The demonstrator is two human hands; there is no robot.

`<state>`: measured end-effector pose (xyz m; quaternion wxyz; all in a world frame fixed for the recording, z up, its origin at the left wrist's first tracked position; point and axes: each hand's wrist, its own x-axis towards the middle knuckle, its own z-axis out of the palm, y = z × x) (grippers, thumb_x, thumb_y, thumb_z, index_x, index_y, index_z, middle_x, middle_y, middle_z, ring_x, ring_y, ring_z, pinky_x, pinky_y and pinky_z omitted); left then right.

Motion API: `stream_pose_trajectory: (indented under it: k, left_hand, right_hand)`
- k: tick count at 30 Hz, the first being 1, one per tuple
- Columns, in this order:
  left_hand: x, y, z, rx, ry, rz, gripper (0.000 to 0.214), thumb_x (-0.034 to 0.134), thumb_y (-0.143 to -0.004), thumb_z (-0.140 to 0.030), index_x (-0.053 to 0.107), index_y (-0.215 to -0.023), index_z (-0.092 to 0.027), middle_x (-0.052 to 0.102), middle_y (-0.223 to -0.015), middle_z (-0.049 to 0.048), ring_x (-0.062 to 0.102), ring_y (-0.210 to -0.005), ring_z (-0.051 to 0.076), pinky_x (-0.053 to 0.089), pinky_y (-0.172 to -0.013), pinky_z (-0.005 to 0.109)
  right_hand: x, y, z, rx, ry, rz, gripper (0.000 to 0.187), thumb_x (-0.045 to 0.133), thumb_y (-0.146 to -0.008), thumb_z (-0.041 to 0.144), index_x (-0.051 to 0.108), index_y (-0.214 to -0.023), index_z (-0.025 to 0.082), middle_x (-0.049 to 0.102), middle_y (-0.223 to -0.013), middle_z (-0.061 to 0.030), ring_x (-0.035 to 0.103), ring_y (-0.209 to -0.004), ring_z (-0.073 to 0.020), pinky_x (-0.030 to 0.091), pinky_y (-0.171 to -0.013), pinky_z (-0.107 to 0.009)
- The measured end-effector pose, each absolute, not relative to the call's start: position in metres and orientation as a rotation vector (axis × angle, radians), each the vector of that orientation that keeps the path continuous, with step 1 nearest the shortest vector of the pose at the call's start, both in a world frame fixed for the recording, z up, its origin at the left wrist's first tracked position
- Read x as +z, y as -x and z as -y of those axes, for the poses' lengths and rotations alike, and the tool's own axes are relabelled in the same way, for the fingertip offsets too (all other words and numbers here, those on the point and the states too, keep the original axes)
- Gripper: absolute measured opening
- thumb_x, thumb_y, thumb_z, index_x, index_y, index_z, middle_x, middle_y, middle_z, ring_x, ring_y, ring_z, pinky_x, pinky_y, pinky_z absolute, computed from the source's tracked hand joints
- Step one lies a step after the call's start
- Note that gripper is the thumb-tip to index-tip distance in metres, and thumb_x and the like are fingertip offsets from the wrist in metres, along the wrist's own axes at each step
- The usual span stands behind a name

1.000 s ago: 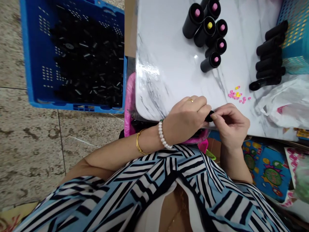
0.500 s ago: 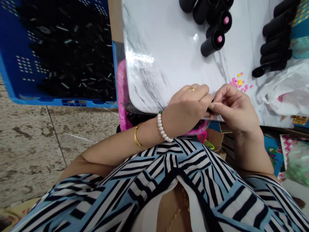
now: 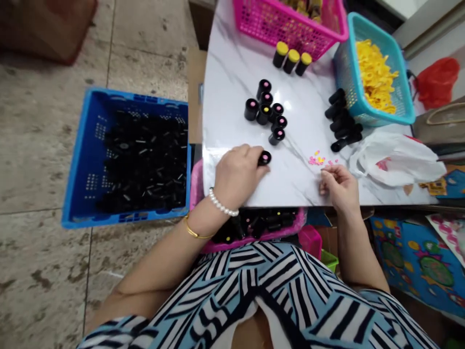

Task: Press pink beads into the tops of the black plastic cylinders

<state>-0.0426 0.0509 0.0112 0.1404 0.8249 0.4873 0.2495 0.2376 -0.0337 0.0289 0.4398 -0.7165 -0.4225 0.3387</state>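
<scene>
My left hand (image 3: 238,175) rests on the white marble table (image 3: 232,97), fingers closed round a black cylinder with a pink centre (image 3: 265,158). It lies just below a cluster of like black cylinders (image 3: 267,113) with pink and yellow centres. My right hand (image 3: 337,184) is near the table's front edge, fingers curled in a loose pinch beside a scatter of tiny pink and yellow beads (image 3: 317,159). What the pinch holds, if anything, is too small to see.
A blue crate of black parts (image 3: 134,155) stands on the floor at left. A pink basket (image 3: 286,22), a teal basket of yellow pieces (image 3: 374,77), black tubes (image 3: 341,121) and a white plastic bag (image 3: 392,155) sit on the table. A pink tray of black parts (image 3: 254,225) is under the front edge.
The hands have come apart: the left carried the black cylinder out onto the table, the right moved toward the beads. The view lifted and pulled back, showing the baskets.
</scene>
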Motion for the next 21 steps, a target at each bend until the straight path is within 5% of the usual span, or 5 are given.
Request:
stream_pose_trajectory:
  k: [4, 6, 11, 15, 21]
  left_hand:
    - [0.005, 0.04, -0.054, 0.904, -2.273, -1.416, 0.071, 0.073, -0.089, -0.034, 0.04, -0.148, -0.011, 0.065, -0.11, 0.0126, 0.064, -0.099, 0.027, 0.054, -0.094, 0.042]
    - [0.003, 0.038, -0.039, 1.013, -2.219, -1.397, 0.067, 0.068, -0.092, -0.033, 0.036, -0.148, -0.012, 0.062, -0.108, 0.0108, 0.062, -0.097, 0.025, 0.054, -0.095, 0.043]
    - [0.01, 0.024, -0.001, 1.288, -2.231, -1.185, 0.043, 0.057, -0.093, -0.016, 0.045, -0.134, -0.015, 0.056, -0.101, 0.0085, 0.057, -0.092, 0.022, 0.055, -0.086, 0.04]
    - [0.009, 0.002, 0.002, 1.11, -2.346, -0.964, 0.036, 0.056, -0.095, -0.014, 0.046, -0.13, -0.013, 0.059, -0.106, 0.0118, 0.057, -0.099, 0.024, 0.054, -0.09, 0.041]
    - [0.003, 0.012, 0.001, 0.972, -2.327, -1.001, 0.075, 0.071, -0.091, -0.029, 0.034, -0.152, -0.007, 0.056, -0.132, 0.022, 0.053, -0.125, 0.033, 0.047, -0.108, 0.053]
  right_hand:
    - [0.021, -0.272, 0.042, 0.095, 2.025, 1.162, 0.022, 0.067, -0.087, 0.039, 0.072, -0.095, 0.02, 0.064, -0.072, 0.0003, 0.054, -0.06, -0.0134, 0.049, -0.064, -0.031]
    - [0.019, -0.28, 0.043, -0.075, 2.103, 1.27, 0.024, 0.066, -0.087, 0.039, 0.077, -0.096, 0.02, 0.068, -0.08, -0.0024, 0.058, -0.069, -0.0155, 0.051, -0.075, -0.034]
    - [0.017, -0.28, 0.03, -0.017, 2.182, 1.316, 0.028, 0.07, -0.085, 0.046, 0.079, -0.088, 0.019, 0.072, -0.08, -0.0041, 0.062, -0.071, -0.0179, 0.052, -0.077, -0.034]
    - [0.019, -0.281, 0.021, -0.001, 2.216, 1.349, 0.023, 0.075, -0.08, 0.042, 0.077, -0.082, 0.019, 0.073, -0.082, -0.0041, 0.061, -0.068, -0.0166, 0.052, -0.077, -0.034]
    - [0.03, -0.28, 0.031, 0.252, 2.252, 1.394, 0.012, 0.075, -0.076, 0.03, 0.075, -0.078, 0.018, 0.069, -0.069, -0.001, 0.059, -0.061, -0.0144, 0.049, -0.067, -0.03]
